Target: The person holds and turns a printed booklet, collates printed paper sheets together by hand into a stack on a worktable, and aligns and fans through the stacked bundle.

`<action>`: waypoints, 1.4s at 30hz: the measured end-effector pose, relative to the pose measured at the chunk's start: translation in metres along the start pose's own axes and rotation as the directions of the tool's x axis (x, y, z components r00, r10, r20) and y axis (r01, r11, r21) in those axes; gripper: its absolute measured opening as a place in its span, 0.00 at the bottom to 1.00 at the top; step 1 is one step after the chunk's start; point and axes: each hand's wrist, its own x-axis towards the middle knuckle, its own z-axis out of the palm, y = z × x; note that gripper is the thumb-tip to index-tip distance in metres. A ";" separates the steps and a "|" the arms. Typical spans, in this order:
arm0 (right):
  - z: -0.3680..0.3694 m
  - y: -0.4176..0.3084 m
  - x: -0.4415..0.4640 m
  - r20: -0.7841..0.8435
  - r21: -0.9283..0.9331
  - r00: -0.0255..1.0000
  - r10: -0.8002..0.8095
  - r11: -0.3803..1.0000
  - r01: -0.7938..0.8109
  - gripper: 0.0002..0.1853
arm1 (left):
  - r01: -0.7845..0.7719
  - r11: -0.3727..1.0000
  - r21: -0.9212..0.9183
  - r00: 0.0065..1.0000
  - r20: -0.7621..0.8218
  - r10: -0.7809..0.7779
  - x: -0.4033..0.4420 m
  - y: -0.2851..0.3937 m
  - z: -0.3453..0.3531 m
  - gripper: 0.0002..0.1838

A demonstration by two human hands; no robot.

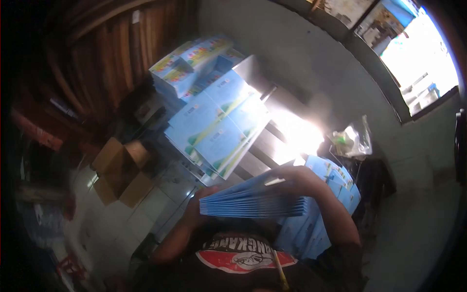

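Stack of blue sheets (243, 205): left hand (195, 200) gripping one end; right hand (296, 179) near the other, finger closure too blurred to tell; edges best held flush

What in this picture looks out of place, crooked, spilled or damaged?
I see nothing clearly spilled or damaged. The middle pile of blue sheets looks slightly untidy, because its edges are not squared up. The held blue stack is blurred towards the right hand, so I cannot judge that end.
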 end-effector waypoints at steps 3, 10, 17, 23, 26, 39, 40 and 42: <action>0.000 0.002 -0.009 -0.055 -0.036 0.996 -0.067 0.997 0.065 0.24 | 0.037 0.980 -0.195 0.999 0.032 -0.032 0.002 0.005 0.001 0.43; 0.006 0.001 -0.012 -0.189 -0.197 0.950 -0.248 0.958 0.210 0.21 | 0.001 0.982 -0.187 0.999 -0.041 -0.009 0.005 0.006 -0.001 0.35; 0.008 0.004 -0.017 -0.202 -0.273 0.948 -0.244 0.944 0.185 0.15 | 0.046 0.977 -0.210 0.995 -0.077 -0.064 0.013 0.027 -0.003 0.29; 0.009 -0.005 -0.011 -0.136 -0.122 0.985 -0.103 0.989 0.086 0.13 | 0.064 0.995 -0.082 0.998 -0.021 -0.066 0.013 0.015 -0.004 0.27; 0.014 0.010 0.000 0.003 -0.248 0.971 -0.238 0.941 0.231 0.11 | 0.129 0.972 -0.198 0.989 -0.046 -0.140 0.012 0.008 0.001 0.27; -0.121 0.052 0.011 -0.370 0.234 0.903 0.219 0.962 -0.137 0.14 | -0.036 0.983 -0.182 0.999 -0.041 0.029 0.018 0.027 -0.007 0.18; -0.137 0.059 0.027 -0.362 0.238 0.875 0.322 0.939 -0.247 0.16 | 0.049 0.968 -0.247 0.997 -0.045 -0.062 0.012 0.017 0.000 0.17; -0.149 0.108 0.052 -0.362 0.235 0.837 0.411 0.909 -0.344 0.17 | 0.120 0.944 -0.308 0.988 -0.053 -0.143 0.014 0.026 -0.003 0.17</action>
